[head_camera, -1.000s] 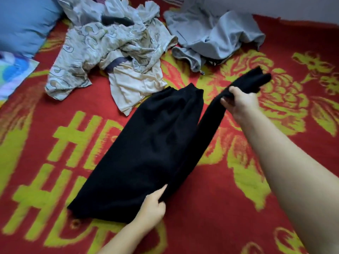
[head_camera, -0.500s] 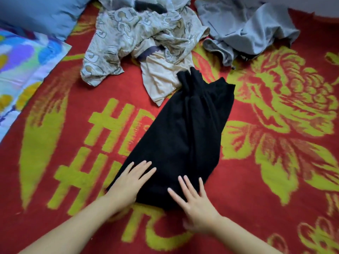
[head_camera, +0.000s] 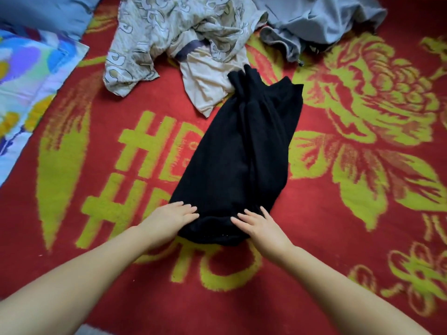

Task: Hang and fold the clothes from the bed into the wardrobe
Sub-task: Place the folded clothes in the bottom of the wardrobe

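Head view: both hands' fingers (head_camera: 191,210) press black garment (head_camera: 239,151).

Black garment (head_camera: 238,153) on a red blanket (head_camera: 338,238) (yellow-green flowers), beside beige patterned clothes (head_camera: 174,32).

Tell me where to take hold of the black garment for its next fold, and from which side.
Grip the near hem of the black garment, one corner per hand, from the person's side. It lies as a long narrow strip pointing away, and the left hand and right hand lie flat on that rolled near edge. Lifting there likely lets it fold over towards the far end, which touches the cream shirt.
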Motion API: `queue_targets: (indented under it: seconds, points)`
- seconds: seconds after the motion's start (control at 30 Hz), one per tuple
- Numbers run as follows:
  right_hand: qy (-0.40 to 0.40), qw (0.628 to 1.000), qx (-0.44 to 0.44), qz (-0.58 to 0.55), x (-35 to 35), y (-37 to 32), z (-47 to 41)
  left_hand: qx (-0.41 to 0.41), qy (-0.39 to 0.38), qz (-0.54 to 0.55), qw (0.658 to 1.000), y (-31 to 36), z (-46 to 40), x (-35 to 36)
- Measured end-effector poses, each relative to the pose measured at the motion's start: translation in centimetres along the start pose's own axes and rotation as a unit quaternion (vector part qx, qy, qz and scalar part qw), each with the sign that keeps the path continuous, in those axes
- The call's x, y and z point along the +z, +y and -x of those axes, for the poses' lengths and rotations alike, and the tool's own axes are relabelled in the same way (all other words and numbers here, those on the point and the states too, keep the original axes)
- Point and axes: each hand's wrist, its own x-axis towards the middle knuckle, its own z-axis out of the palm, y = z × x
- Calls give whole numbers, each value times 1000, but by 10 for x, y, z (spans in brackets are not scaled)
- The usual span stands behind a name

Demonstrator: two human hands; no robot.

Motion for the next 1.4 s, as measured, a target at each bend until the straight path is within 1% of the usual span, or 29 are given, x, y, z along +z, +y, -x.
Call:
queue_targets:
  seconds: [0.03,0.13,0.2,0.23,0.3,0.33,0.37,0.4,0.43,0.5,0.57,0.6,0.67,0.7,0.73,0.77,0.8,0.83,0.87,0.9,0.93,0.97,1.0,1.03,1.07,1.13,1.2,1.3,1.4]
  points:
    - [-17,1000,-15,4,0,6,12,9,-41,10,999,13,2,-7]
    - [-93,994,-61,-5,-1,24,64,41,-126,75,988,66,20,-37]
    - [-147,983,-95,-56,4,23,100,78,-211,134,965,101,32,-58]
    - [-165,975,-102,-106,5,20,117,88,-260,169,947,114,35,-69]
    - [-174,950,-82,-247,-1,16,138,88,-346,229,905,126,27,-95]
    - [-166,933,-60,-313,-8,18,140,88,-362,247,894,124,18,-107]
    - [-147,917,-31,-369,-17,24,137,78,-355,259,895,116,5,-118]
    - [-115,902,7,-416,-26,34,131,54,-331,270,903,104,-9,-127]
    - [-74,888,48,-452,-34,45,122,17,-289,282,915,88,-24,-134]
    - [23,860,124,-494,-44,67,98,-80,-166,321,929,54,-55,-141]
    - [114,837,198,-498,-46,78,70,-173,-14,353,919,29,-81,-140]
    - [152,826,238,-488,-45,80,58,-219,55,349,909,24,-90,-135]
    - [197,812,302,-460,-38,78,36,-294,169,300,892,32,-103,-117]
    - [211,809,320,-445,-36,76,29,-301,229,268,886,43,-103,-106]
    - [227,811,334,-425,-35,73,25,-274,284,235,888,58,-99,-94]
    - [256,818,336,-391,-36,68,25,-218,317,192,903,76,-93,-81]
    - [308,833,316,-335,-37,61,28,-142,322,141,925,93,-86,-66]
    - [360,859,267,-249,-39,52,32,-68,298,91,948,109,-79,-50]
    - [387,887,198,-154,-35,40,37,-13,255,48,966,122,-70,-33]
    - [372,917,126,-75,-28,27,42,7,194,30,980,127,-63,-18]
    - [310,948,72,-9,-18,16,48,1,138,30,990,126,-59,-5]
    - [221,973,53,37,-8,12,54,-18,78,29,996,121,-55,7]
    - [130,988,58,65,1,14,58,-36,34,19,999,117,-52,14]
    - [55,992,77,81,8,20,58,-50,10,1,999,114,-51,19]
    - [16,991,101,88,13,26,55,-63,-5,-14,998,111,-51,22]
    - [5,986,130,106,10,32,43,-95,-8,-16,995,110,-54,21]
    - [1,986,128,107,2,28,30,-113,1,-6,994,112,-55,15]
    - [-35,989,99,102,-11,25,29,-99,-18,30,994,117,-50,-1]
    - [-122,989,31,72,-37,25,48,-61,-87,128,986,124,-30,-26]
